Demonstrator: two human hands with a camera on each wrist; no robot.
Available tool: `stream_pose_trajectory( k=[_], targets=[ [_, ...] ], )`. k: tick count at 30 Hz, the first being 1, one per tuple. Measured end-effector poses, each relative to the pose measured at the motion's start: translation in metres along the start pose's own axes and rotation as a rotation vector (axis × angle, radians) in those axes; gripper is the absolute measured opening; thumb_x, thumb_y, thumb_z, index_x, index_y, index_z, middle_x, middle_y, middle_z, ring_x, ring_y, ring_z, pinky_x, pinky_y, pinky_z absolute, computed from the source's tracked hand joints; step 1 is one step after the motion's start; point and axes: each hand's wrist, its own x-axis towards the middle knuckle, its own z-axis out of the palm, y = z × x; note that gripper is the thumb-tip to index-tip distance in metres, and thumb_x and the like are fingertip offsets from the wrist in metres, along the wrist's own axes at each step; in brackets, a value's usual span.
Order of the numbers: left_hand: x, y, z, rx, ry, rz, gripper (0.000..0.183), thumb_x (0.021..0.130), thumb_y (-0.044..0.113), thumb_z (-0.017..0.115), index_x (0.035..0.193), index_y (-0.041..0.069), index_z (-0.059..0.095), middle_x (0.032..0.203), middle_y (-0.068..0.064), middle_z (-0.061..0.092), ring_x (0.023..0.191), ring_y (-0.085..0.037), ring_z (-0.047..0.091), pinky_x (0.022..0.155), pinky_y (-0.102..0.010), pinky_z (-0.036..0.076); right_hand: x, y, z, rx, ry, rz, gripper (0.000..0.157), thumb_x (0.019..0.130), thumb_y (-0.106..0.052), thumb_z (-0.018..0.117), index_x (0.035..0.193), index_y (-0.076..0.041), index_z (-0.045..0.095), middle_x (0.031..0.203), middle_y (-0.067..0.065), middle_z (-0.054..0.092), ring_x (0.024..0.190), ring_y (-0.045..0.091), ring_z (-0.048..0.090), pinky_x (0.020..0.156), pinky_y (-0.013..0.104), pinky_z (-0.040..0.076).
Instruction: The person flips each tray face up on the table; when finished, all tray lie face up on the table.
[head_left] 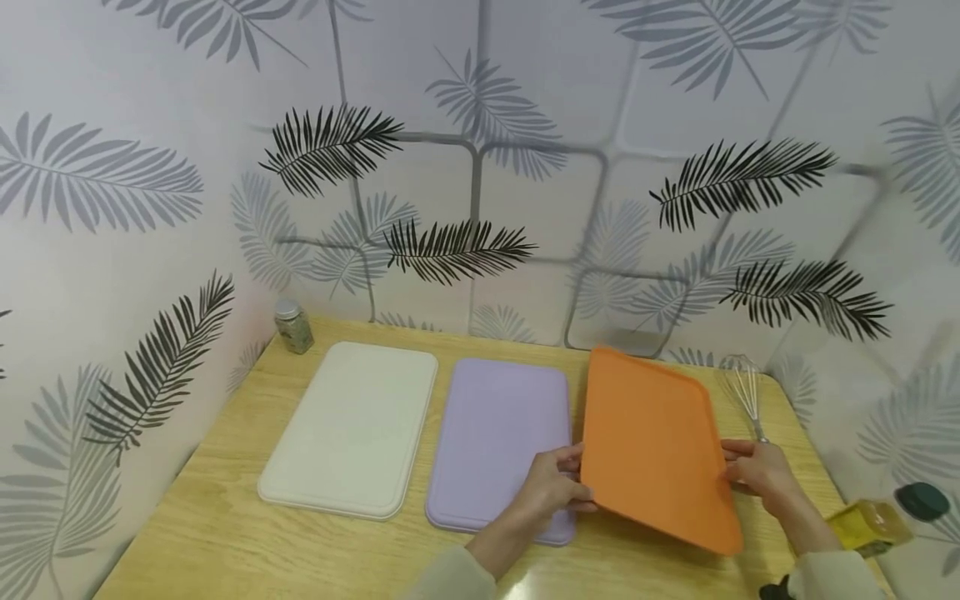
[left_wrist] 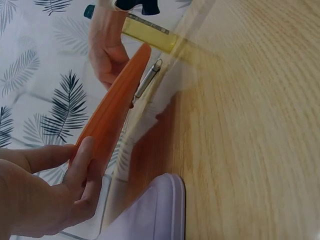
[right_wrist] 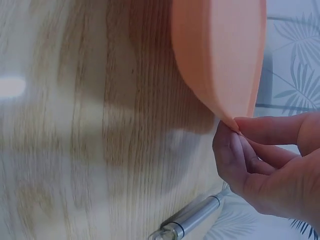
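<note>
An orange cutting board is held up by its two long sides, tilted and slightly bent, its shadow falling on the wood below. My left hand pinches its left edge between thumb and fingers, over the right side of a purple cutting board. At the opposite edge, my right hand pinches the orange rim between thumb and fingertips, as the right wrist view shows. The purple board lies flat on the table. To its left lies a white cutting board, also flat.
A whisk lies beyond my right hand, its metal handle close below that hand in the right wrist view. By the right forearm is a bottle of yellow oil. A small spice jar stands at the back left, near the patterned wall.
</note>
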Motion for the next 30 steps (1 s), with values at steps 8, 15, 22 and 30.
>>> stream_pose_trajectory(
  k=[8, 15, 22, 30],
  targets=[
    [-0.001, -0.009, 0.012, -0.006, 0.033, -0.033, 0.068, 0.073, -0.029, 0.058, 0.137, -0.011, 0.043, 0.112, -0.016, 0.045, 0.067, -0.018, 0.057, 0.069, -0.034, 0.059, -0.002, 0.002, -0.010, -0.005, 0.002, 0.001, 0.061, 0.076, 0.015, 0.056, 0.131, 0.028, 0.032, 0.105, 0.029, 0.064, 0.075, 0.007, 0.063, 0.066, 0.030, 0.058],
    [0.002, -0.013, 0.025, 0.000, 0.047, -0.032, 0.067, 0.073, -0.030, 0.058, 0.136, -0.012, 0.043, 0.109, -0.015, 0.045, 0.063, -0.014, 0.052, 0.069, -0.033, 0.059, 0.003, 0.001, -0.021, -0.094, 0.032, 0.006, 0.059, 0.078, 0.014, 0.054, 0.133, 0.026, 0.034, 0.120, 0.042, 0.051, 0.083, 0.014, 0.063, 0.064, 0.029, 0.056],
    [0.010, -0.020, 0.035, -0.011, 0.068, -0.022, 0.068, 0.071, -0.032, 0.056, 0.135, -0.014, 0.043, 0.104, -0.016, 0.045, 0.060, -0.012, 0.051, 0.067, -0.033, 0.059, 0.008, 0.008, -0.027, -0.129, 0.064, 0.016, 0.060, 0.075, 0.014, 0.051, 0.132, 0.025, 0.036, 0.121, 0.041, 0.052, 0.086, 0.017, 0.062, 0.060, 0.028, 0.052],
    [0.010, -0.025, 0.045, 0.008, 0.108, -0.040, 0.068, 0.070, -0.032, 0.055, 0.135, -0.014, 0.043, 0.107, -0.017, 0.045, 0.060, -0.015, 0.053, 0.067, -0.033, 0.059, 0.013, 0.013, -0.029, -0.140, 0.099, 0.002, 0.058, 0.074, 0.015, 0.050, 0.129, 0.026, 0.039, 0.121, 0.043, 0.050, 0.083, 0.018, 0.061, 0.057, 0.027, 0.052]
  ],
)
